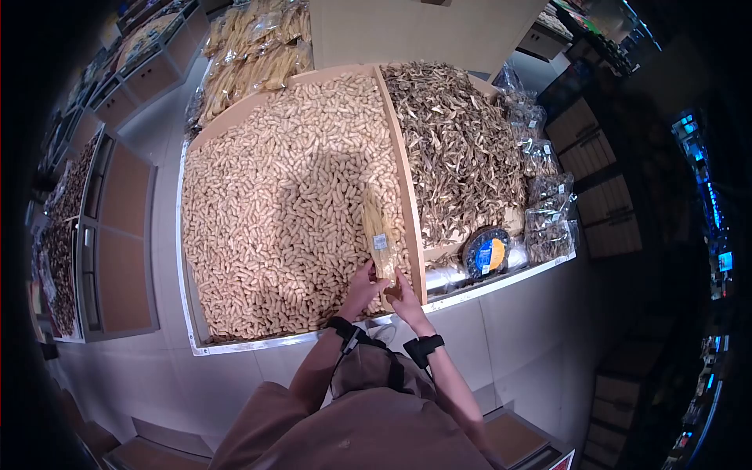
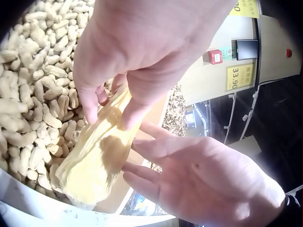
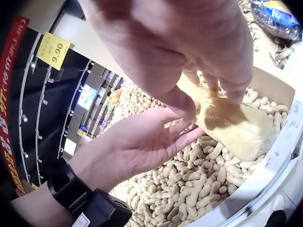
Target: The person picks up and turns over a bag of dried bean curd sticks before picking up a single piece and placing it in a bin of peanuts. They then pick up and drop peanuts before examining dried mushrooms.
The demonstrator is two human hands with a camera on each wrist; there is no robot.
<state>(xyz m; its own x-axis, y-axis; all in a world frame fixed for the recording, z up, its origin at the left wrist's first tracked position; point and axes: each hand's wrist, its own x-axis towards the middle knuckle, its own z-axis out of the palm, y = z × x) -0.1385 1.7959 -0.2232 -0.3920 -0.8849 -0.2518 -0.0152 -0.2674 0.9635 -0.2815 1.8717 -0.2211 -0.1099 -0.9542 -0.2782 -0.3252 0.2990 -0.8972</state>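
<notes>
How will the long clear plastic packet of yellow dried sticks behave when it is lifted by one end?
Probably stiff: the long clear plastic packet of yellow dried sticks stands straight above the left hand and right hand. Likely light, since a mere pinch holds it. The glossy film may be slippery.

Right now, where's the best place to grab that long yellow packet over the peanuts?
Grip the packet at its lower end, coming from below on your side, thumb on one flat face, fingers on the other. It is long, thin and flat, and that end points at you over the peanuts. The left hand and right hand pinch it there.
</notes>
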